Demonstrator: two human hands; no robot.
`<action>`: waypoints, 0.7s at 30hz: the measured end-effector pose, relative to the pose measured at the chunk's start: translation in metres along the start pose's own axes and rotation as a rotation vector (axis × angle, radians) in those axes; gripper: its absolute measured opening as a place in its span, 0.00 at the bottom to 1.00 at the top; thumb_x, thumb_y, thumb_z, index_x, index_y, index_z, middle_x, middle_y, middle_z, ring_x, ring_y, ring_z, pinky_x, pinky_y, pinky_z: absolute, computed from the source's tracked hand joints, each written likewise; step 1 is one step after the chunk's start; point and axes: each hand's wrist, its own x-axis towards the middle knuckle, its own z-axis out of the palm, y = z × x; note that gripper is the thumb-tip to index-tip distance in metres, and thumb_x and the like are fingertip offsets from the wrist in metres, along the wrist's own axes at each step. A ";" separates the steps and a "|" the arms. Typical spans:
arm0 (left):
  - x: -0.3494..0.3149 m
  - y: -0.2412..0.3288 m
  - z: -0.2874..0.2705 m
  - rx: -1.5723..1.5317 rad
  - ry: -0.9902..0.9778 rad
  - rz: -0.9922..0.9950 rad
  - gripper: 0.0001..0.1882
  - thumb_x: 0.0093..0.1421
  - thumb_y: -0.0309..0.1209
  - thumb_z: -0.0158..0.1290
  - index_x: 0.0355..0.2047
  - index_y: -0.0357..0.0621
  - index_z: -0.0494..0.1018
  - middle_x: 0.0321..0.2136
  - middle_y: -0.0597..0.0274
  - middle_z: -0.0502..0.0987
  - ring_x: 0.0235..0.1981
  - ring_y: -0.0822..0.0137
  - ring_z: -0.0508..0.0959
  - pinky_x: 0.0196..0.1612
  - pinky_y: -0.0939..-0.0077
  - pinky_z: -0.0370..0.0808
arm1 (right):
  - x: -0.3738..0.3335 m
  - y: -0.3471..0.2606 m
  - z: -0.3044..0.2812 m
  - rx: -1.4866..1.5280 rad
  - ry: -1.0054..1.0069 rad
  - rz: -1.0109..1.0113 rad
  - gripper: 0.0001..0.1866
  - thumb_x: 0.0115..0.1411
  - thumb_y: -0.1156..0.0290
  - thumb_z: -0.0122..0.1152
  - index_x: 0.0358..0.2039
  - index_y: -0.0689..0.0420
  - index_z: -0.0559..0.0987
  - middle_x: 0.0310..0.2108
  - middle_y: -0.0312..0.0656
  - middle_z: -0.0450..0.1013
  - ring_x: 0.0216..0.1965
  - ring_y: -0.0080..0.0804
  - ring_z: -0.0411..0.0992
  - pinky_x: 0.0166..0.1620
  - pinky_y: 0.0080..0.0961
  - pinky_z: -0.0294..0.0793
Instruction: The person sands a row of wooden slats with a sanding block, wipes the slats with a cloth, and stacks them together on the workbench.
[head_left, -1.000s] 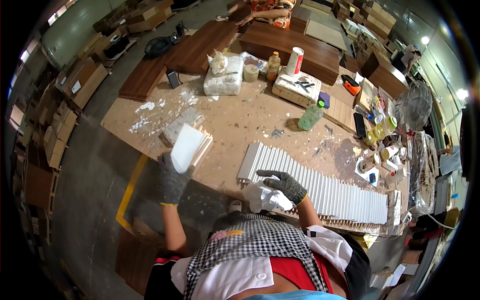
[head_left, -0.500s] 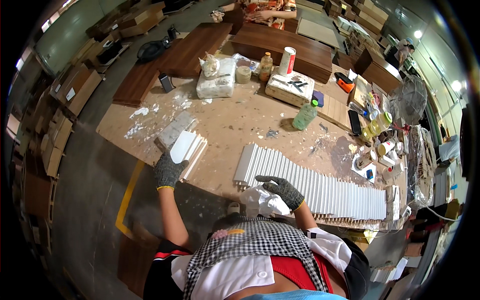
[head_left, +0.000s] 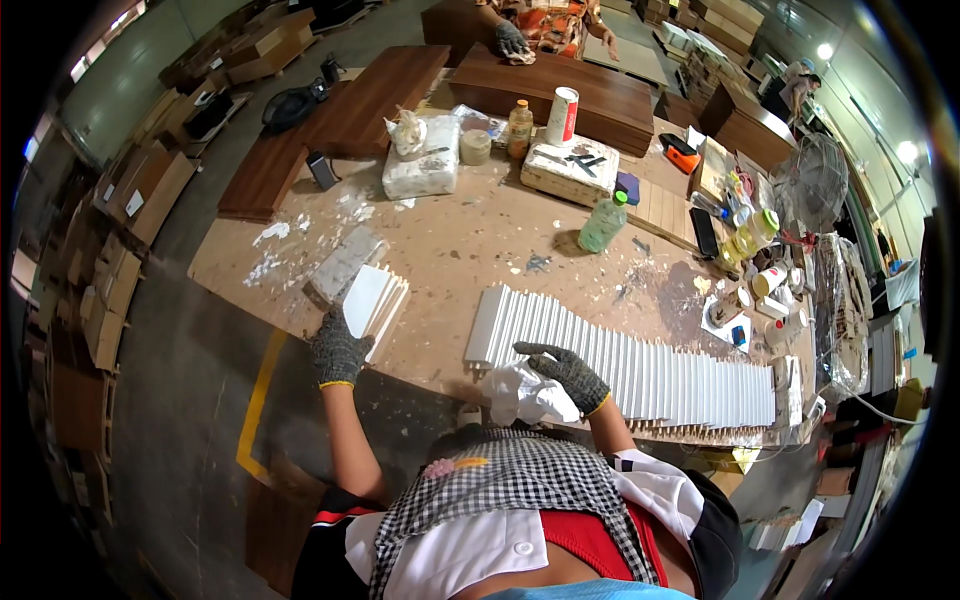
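Observation:
My left hand (head_left: pixel 341 348), in a grey knit glove, grips the near end of a small stack of white boards (head_left: pixel 366 300) with bare wooden edges. The stack lies at the table's left front, against a grey wrapped block (head_left: pixel 346 262). My right hand (head_left: pixel 572 378), gloved alike, holds a crumpled white cloth (head_left: pixel 528 394) in its lower fingers, with the index finger stretched out above. Beside it a long row of white strips (head_left: pixel 620 375), leaning on one another, runs along the table's front right. The fingertips on the cloth are partly hidden.
On the table (head_left: pixel 440 270) stand a green-capped bottle (head_left: pixel 602 224), a white-wrapped block (head_left: pixel 420 172) and a paint-stained block (head_left: pixel 568 172). Dark brown boards (head_left: pixel 385 100) lie at the back. Bottles and cups (head_left: pixel 755 255) crowd the right side, near a fan (head_left: pixel 812 185). Across the table another person's gloved hand (head_left: pixel 513 40) rests on brown boards.
The white boards under my left hand have spread, showing more wooden edges. My right hand still holds the cloth in nearly the same place. The other person's gloved hand has moved onto the brown boards.

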 end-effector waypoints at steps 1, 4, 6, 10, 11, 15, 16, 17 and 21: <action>0.000 0.003 -0.004 -0.031 -0.051 -0.021 0.55 0.48 0.47 0.73 0.70 0.36 0.58 0.65 0.36 0.67 0.65 0.42 0.70 0.66 0.52 0.68 | 0.001 0.003 -0.003 0.036 0.013 -0.018 0.28 0.73 0.51 0.54 0.62 0.61 0.77 0.63 0.47 0.74 0.64 0.38 0.70 0.68 0.35 0.65; -0.012 0.014 -0.016 0.080 0.128 0.121 0.54 0.50 0.49 0.72 0.70 0.37 0.59 0.69 0.36 0.61 0.69 0.41 0.64 0.70 0.47 0.62 | -0.005 0.008 -0.014 0.097 0.105 -0.013 0.27 0.70 0.55 0.60 0.64 0.57 0.76 0.58 0.42 0.77 0.59 0.32 0.73 0.64 0.31 0.72; -0.017 0.026 -0.008 0.215 0.361 0.287 0.54 0.51 0.51 0.71 0.70 0.38 0.59 0.70 0.37 0.59 0.70 0.40 0.61 0.71 0.43 0.59 | -0.010 0.007 -0.023 0.173 0.179 -0.053 0.28 0.70 0.53 0.60 0.63 0.57 0.76 0.58 0.42 0.77 0.57 0.32 0.74 0.64 0.30 0.72; -0.047 0.074 0.050 -0.259 0.310 0.711 0.48 0.60 0.52 0.64 0.73 0.46 0.56 0.72 0.39 0.54 0.74 0.42 0.54 0.74 0.44 0.52 | -0.010 0.028 -0.044 0.728 0.237 -0.029 0.30 0.65 0.62 0.66 0.65 0.62 0.72 0.56 0.46 0.77 0.55 0.33 0.75 0.61 0.31 0.74; -0.051 0.079 0.089 -0.374 0.282 0.837 0.50 0.58 0.51 0.65 0.75 0.50 0.54 0.73 0.39 0.52 0.74 0.40 0.52 0.74 0.44 0.51 | -0.009 0.037 -0.050 0.608 0.258 -0.092 0.30 0.65 0.66 0.64 0.66 0.63 0.70 0.58 0.47 0.76 0.56 0.33 0.74 0.62 0.31 0.74; -0.091 0.136 0.110 -0.207 -0.235 0.744 0.48 0.55 0.33 0.63 0.75 0.61 0.56 0.77 0.44 0.44 0.77 0.40 0.45 0.76 0.44 0.48 | -0.015 0.073 -0.067 0.290 0.435 -0.244 0.28 0.68 0.71 0.59 0.67 0.64 0.68 0.61 0.48 0.74 0.58 0.34 0.74 0.62 0.30 0.73; -0.095 0.141 0.109 -0.109 -0.354 0.735 0.49 0.52 0.29 0.62 0.75 0.65 0.57 0.77 0.44 0.44 0.77 0.38 0.44 0.76 0.43 0.48 | -0.017 0.072 -0.065 0.291 0.436 -0.238 0.28 0.68 0.71 0.59 0.67 0.64 0.68 0.61 0.48 0.74 0.58 0.34 0.74 0.62 0.30 0.73; -0.095 0.137 0.134 -0.122 -0.309 0.713 0.43 0.56 0.29 0.61 0.72 0.66 0.62 0.76 0.41 0.46 0.75 0.37 0.49 0.75 0.44 0.51 | -0.019 0.064 -0.061 0.434 0.428 -0.217 0.27 0.70 0.70 0.57 0.67 0.64 0.68 0.61 0.48 0.74 0.58 0.34 0.74 0.62 0.30 0.73; -0.088 0.122 0.187 -0.417 -0.094 0.788 0.33 0.62 0.32 0.60 0.68 0.59 0.69 0.73 0.38 0.53 0.72 0.35 0.57 0.73 0.47 0.57 | -0.024 0.056 -0.067 0.967 0.386 -0.116 0.27 0.76 0.57 0.48 0.68 0.62 0.68 0.63 0.49 0.72 0.62 0.42 0.72 0.64 0.39 0.71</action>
